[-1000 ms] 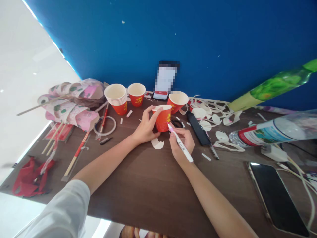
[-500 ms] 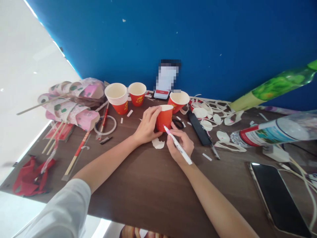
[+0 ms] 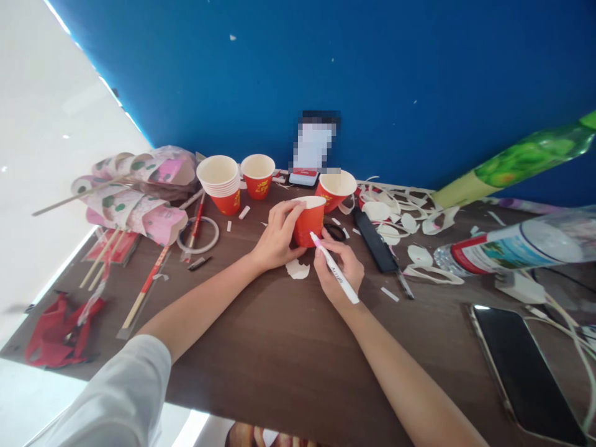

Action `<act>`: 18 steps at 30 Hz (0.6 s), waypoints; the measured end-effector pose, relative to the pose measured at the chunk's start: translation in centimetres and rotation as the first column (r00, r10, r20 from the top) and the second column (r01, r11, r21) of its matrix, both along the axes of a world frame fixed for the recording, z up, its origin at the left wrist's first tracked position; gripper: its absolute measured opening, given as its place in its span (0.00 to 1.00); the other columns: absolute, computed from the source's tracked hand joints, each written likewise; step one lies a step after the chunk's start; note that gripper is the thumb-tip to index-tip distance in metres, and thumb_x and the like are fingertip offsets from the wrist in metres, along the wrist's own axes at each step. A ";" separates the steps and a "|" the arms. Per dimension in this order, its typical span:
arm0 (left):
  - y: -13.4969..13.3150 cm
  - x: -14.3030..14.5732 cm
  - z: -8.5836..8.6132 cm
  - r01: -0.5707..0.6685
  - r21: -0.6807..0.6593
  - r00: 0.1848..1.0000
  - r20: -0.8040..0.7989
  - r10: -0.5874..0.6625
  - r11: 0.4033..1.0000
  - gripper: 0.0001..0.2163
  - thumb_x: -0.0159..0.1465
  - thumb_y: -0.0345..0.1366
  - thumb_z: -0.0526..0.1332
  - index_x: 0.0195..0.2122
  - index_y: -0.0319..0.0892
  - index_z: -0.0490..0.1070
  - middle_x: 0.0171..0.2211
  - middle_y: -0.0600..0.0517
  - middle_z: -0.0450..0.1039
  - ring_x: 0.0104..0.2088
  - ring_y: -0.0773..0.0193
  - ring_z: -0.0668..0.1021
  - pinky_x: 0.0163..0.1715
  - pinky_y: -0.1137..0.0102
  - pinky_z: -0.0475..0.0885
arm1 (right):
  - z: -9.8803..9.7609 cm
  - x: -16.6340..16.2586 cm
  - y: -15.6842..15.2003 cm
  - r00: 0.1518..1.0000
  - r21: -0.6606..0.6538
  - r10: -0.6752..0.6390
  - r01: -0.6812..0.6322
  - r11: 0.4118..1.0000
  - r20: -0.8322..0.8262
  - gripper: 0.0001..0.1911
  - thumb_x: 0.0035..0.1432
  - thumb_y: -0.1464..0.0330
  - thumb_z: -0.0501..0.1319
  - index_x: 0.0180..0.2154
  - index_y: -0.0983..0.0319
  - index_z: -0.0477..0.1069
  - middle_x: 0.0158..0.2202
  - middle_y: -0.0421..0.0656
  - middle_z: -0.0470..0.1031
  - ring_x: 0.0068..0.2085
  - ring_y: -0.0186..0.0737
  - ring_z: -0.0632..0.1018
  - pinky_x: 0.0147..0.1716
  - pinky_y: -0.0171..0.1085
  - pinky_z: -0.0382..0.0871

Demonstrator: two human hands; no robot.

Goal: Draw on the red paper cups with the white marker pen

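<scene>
My left hand (image 3: 277,239) wraps round a red paper cup (image 3: 309,221) that stands on the brown table (image 3: 279,347). My right hand (image 3: 339,270) grips a white marker pen (image 3: 334,268) with a pink tip. The tip touches the cup's lower right side. A small white paper scrap (image 3: 297,269) lies just in front of the cup, between my hands.
Behind stand a stack of red cups (image 3: 220,184), two single red cups (image 3: 257,176) (image 3: 335,188) and a propped phone (image 3: 311,152). Patterned paper cones (image 3: 135,198) and chopsticks (image 3: 145,287) lie left. Paper offcuts (image 3: 400,217), a black case (image 3: 372,241), a bottle (image 3: 507,248) and a phone (image 3: 521,366) lie right.
My left hand turned the cup, so the gold print is no longer visible. The pen tip dipped lower and left on the cup, then rose slightly to the right.
</scene>
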State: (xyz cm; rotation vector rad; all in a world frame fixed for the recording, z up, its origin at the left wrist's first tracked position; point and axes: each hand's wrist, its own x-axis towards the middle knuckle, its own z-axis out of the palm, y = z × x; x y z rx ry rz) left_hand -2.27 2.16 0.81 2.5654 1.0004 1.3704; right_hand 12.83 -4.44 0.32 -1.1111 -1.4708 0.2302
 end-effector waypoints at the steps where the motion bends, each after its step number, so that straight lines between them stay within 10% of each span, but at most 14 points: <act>1: 0.0 0.0 0.0 0.001 0.003 1.000 0.004 -0.001 1.000 0.41 0.54 0.33 0.65 0.65 0.42 0.41 0.55 0.39 0.56 0.58 0.45 0.64 0.56 0.48 0.62 | 0.0 0.0 0.0 1.000 -0.008 -0.006 0.006 1.000 -0.006 0.08 0.55 0.73 0.63 0.39 0.59 0.73 0.41 0.46 0.81 0.49 0.49 0.80 0.49 0.46 0.77; 18: -0.1 0.0 0.0 0.024 -0.066 1.000 0.019 -0.022 0.998 0.42 0.53 0.31 0.64 0.65 0.44 0.40 0.57 0.39 0.52 0.59 0.43 0.61 0.57 0.47 0.61 | 1.1 -0.1 0.1 0.998 -0.021 -0.025 0.024 0.999 -0.061 0.06 0.56 0.74 0.60 0.37 0.59 0.69 0.40 0.47 0.79 0.45 0.45 0.82 0.40 0.39 0.81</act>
